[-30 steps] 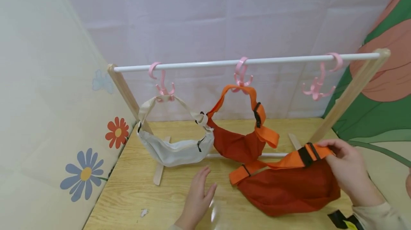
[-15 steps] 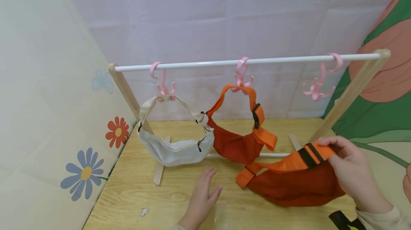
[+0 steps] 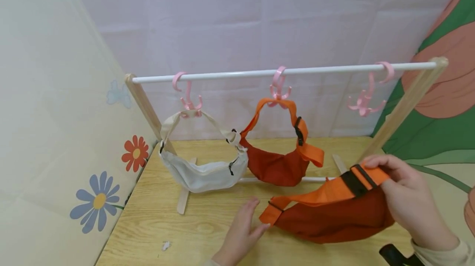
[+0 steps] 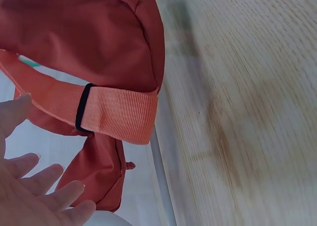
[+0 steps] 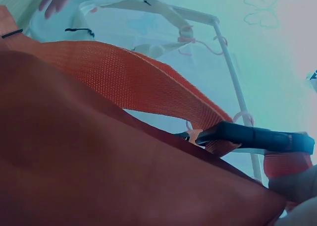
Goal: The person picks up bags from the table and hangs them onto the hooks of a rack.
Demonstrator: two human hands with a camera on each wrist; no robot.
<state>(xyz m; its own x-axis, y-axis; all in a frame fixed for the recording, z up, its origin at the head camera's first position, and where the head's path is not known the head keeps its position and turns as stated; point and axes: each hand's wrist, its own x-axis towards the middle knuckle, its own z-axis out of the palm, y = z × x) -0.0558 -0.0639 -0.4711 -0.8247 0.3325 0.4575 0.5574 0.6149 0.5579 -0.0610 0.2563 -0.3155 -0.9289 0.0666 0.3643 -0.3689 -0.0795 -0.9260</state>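
Observation:
My right hand [image 3: 408, 204] pinches the orange strap of a dark red waist bag [image 3: 334, 220] near its black buckle [image 3: 354, 181]. The bag hangs low over the table's right half. At the bag's left end my left hand [image 3: 241, 233] has its fingers extended and spread beside the strap's loop [image 4: 119, 112]; whether the thumb touches it I cannot tell. A second red waist bag [image 3: 276, 169] hangs by its orange strap from the middle pink hook [image 3: 279, 88]. On the left pink hook [image 3: 189, 101] hangs a white waist bag [image 3: 208, 175].
A rack with a white rail [image 3: 230, 75] and wooden posts [image 3: 404, 105] stands on the wooden table [image 3: 148, 224]. Its right pink hook [image 3: 365, 101] bears no bag. A black object [image 3: 397, 255] lies by my right wrist. Decorated walls flank the table.
The held bag first rose slightly to the right, then swung back left and nearer. My left hand has moved right, close to the strap's left end. My right hand keeps its grip.

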